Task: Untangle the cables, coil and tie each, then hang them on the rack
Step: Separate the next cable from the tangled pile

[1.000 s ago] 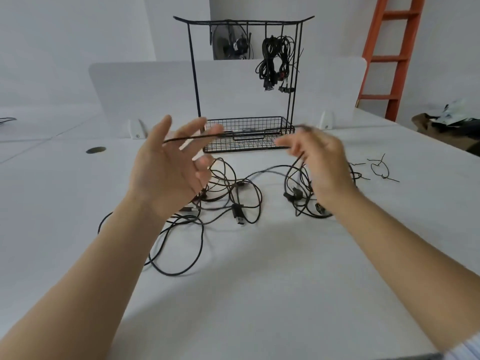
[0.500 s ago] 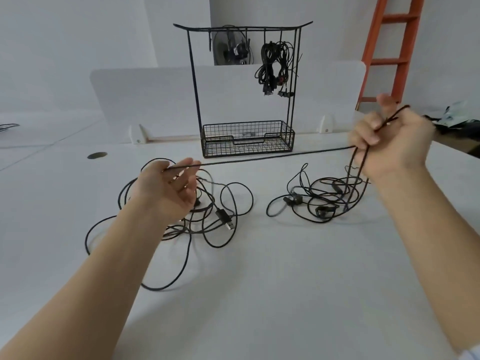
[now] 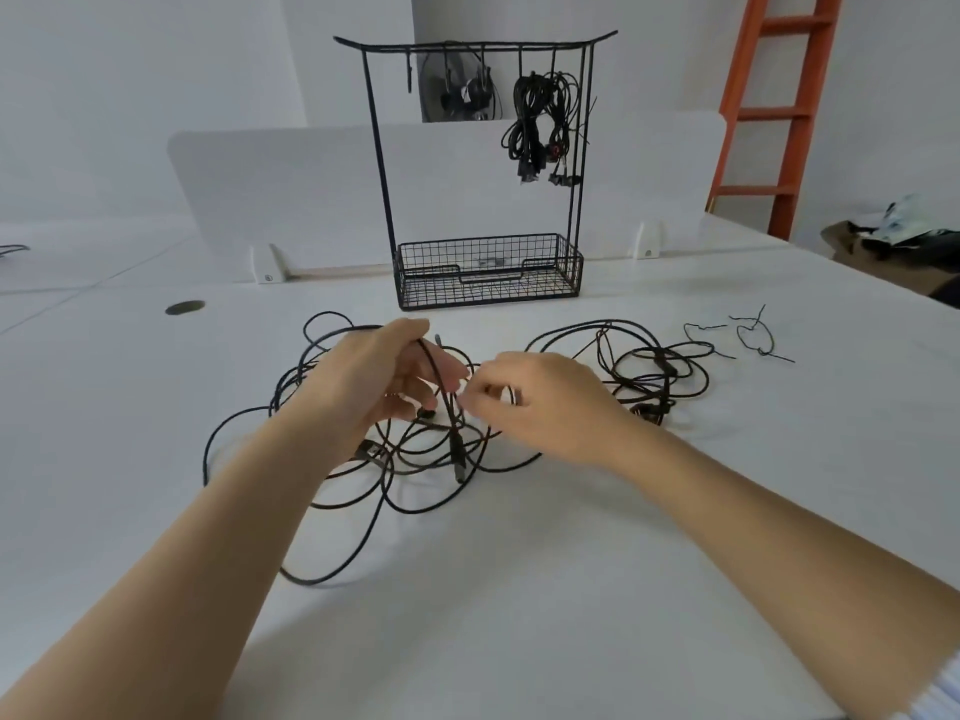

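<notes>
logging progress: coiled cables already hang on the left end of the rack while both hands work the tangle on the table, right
Wrong side: the head view shows the coiled cables hanging at the right end of the rack. The rest holds.

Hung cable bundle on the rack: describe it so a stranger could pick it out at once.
Find the black wire rack standing at the far side of the white table. Under the right end of its top bar hangs a coiled black cable bundle. Unlike the loose cables sprawled on the table, it is gathered up and off the surface.
</notes>
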Demonstrator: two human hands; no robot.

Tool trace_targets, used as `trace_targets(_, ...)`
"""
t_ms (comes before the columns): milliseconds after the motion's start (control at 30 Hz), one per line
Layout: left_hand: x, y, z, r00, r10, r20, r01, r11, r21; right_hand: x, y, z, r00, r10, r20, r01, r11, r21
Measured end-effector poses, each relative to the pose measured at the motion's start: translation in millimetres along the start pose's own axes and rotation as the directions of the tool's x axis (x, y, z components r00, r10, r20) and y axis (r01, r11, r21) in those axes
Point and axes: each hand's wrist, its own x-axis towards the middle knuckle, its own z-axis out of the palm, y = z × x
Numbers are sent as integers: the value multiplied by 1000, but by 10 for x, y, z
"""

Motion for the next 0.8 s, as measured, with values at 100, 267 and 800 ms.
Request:
trace_targets(100,-3,-7,33,997,30,-72,-27,999,40,-18,-44,-24,994,-7,-110,22,991,135)
trace_targets(267,-13,3,48,995,58,-77,-48,990,129,-30,-80,83,995,9,96,7,985,-170)
trace_targets(800,69,-151,-110,968,120,219,-175,952,250,39,111,1,814,60,-578,196,908,370)
